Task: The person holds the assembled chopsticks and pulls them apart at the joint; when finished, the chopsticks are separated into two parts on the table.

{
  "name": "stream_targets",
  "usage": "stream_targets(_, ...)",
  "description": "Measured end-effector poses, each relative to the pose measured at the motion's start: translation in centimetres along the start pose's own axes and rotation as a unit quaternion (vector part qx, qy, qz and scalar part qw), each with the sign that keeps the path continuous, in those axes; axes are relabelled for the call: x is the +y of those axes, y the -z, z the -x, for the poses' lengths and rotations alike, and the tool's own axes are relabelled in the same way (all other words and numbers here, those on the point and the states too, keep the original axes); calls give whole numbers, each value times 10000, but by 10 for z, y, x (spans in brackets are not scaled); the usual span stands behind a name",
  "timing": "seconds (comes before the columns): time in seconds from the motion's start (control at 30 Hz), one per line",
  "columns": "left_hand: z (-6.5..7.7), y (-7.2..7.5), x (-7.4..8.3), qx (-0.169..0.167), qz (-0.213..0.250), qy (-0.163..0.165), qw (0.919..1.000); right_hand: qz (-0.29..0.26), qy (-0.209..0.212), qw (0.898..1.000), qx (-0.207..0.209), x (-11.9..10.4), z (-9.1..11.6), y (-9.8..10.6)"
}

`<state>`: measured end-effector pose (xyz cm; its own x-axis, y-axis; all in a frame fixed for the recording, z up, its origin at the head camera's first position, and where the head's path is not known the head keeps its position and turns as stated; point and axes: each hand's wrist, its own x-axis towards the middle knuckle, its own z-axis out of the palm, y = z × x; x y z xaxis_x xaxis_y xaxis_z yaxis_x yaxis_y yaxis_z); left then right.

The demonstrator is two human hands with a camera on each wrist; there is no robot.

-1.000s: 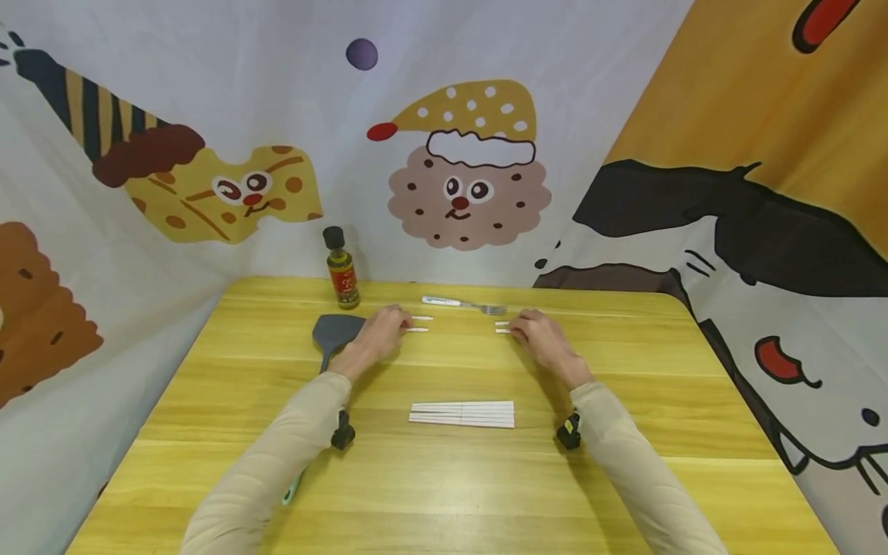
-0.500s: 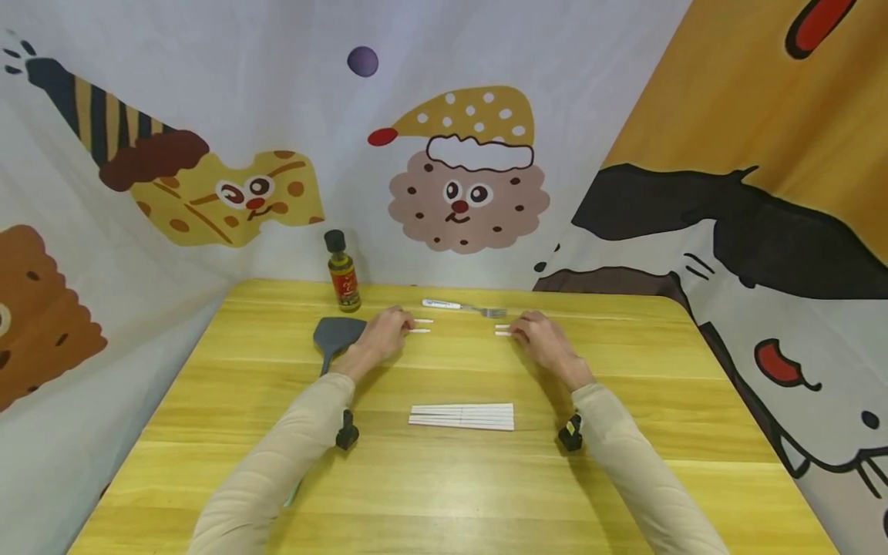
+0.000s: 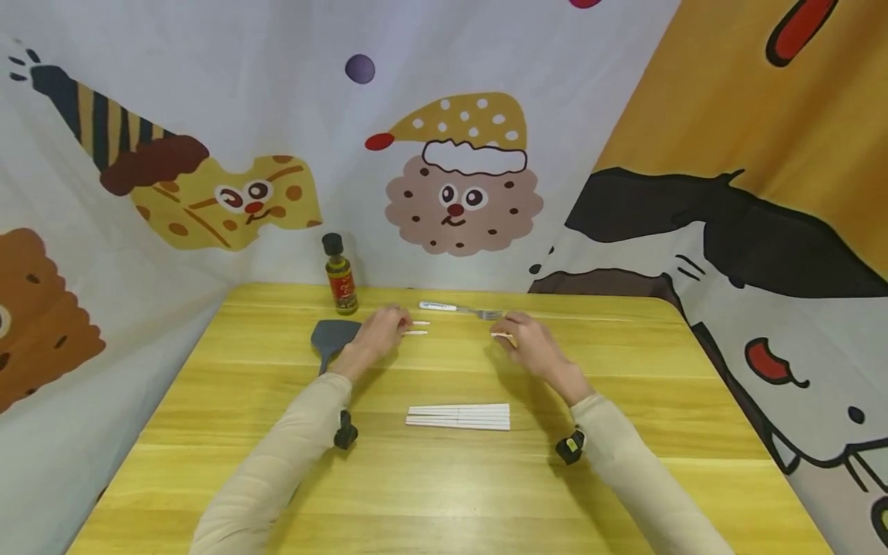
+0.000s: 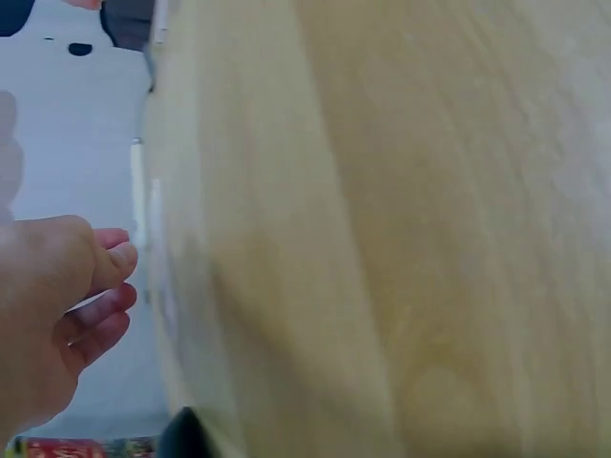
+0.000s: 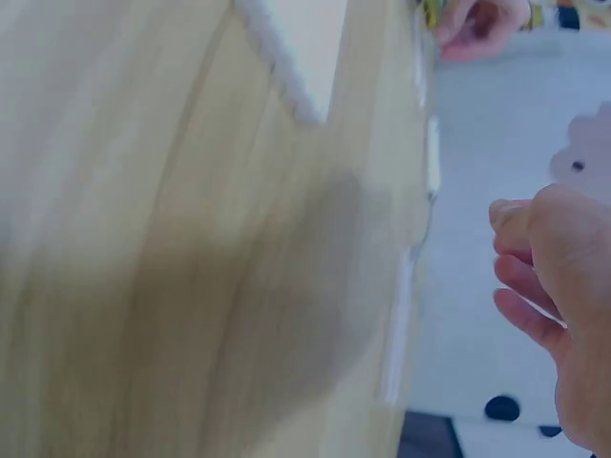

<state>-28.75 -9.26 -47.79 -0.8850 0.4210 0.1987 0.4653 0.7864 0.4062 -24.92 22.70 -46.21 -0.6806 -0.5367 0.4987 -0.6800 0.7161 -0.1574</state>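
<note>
In the head view my left hand (image 3: 379,331) is at the far left of the table, with two slim white sticks (image 3: 419,333) that look like chopsticks poking out past its fingertips. Its fingers are curled, thumb near forefinger; a grip on the sticks cannot be made out. Opposite, my right hand (image 3: 536,344) has thumb and fingers apart around the end of another white stick (image 3: 501,334). In the right wrist view a white stick (image 5: 396,334) lies on the table, and the loosely bent fingers appear apart from it. Several white sticks (image 3: 458,416) lie side by side mid-table.
A white-handled fork (image 3: 438,306) lies near the back edge, beyond the hands. A dark grey spatula (image 3: 334,337) is partly under the left arm. At the back left stands a black-capped bottle (image 3: 341,281). A printed curtain (image 3: 291,77) hangs behind the table (image 3: 624,339).
The thumb and fingers of my right hand have spread, and only one stick end shows there instead of two. My left hand stays in nearly the same place; the head view shifts slightly.
</note>
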Motion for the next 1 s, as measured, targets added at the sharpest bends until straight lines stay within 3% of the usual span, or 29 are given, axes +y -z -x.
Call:
stream_targets(0.17,7,12,10,329,-123,-507,9981,-204,92,9997,-17,-20,3,3)
stream_targets(0.3,24,19,28,411,-311,-1013,9935,-292,73,9990,-337,-37,10,6)
stream_targets(0.4,40,24,43,240,-317,-1121,9929,-426,48,9966,-703,-49,15,6)
stream_targets(0.6,63,24,63,-380,-12,-968,9946,-815,102,9888,-1244,-68,25,4)
stream_targets(0.83,74,10,76,-907,413,-1070,9893,-1164,26,9779,-1736,-75,34,-4)
stream_targets(1.0,78,-1,81,-1119,579,-1185,9849,-1370,-82,9736,-1823,-75,40,-8)
